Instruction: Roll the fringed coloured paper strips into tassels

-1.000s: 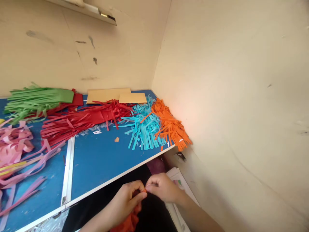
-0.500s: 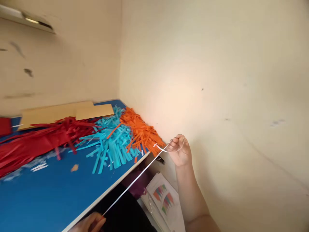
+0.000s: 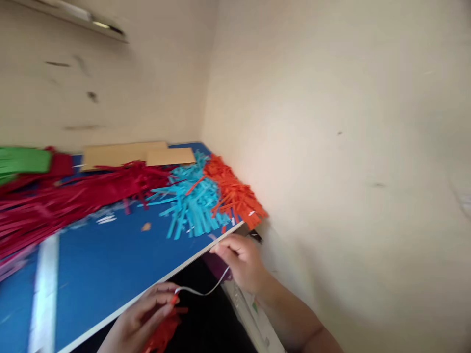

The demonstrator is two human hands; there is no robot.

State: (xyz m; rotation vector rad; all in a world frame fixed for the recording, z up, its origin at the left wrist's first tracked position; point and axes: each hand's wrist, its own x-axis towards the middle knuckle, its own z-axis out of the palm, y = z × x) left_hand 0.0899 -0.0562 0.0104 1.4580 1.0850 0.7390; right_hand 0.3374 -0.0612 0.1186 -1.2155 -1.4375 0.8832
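White cord [image 3: 202, 294] sags between the two hands on my remote feed, just below the front edge of the blue table [image 3: 191, 260]. Left hand [image 3: 142, 316]: fingers curled, almost closed, gripping one cord end together with a bunch of red-orange paper strips [image 3: 162, 331]. Right hand [image 3: 239, 262]: partly closed on the other cord end, fingertips just below the edge. On the table, in from the edge, lie orange strips [image 3: 235, 193], turquoise strips [image 3: 191, 206] and red strips [image 3: 73, 196]. Farther from the edge are green strips [image 3: 22, 159] and cardboard sheets [image 3: 121, 154].
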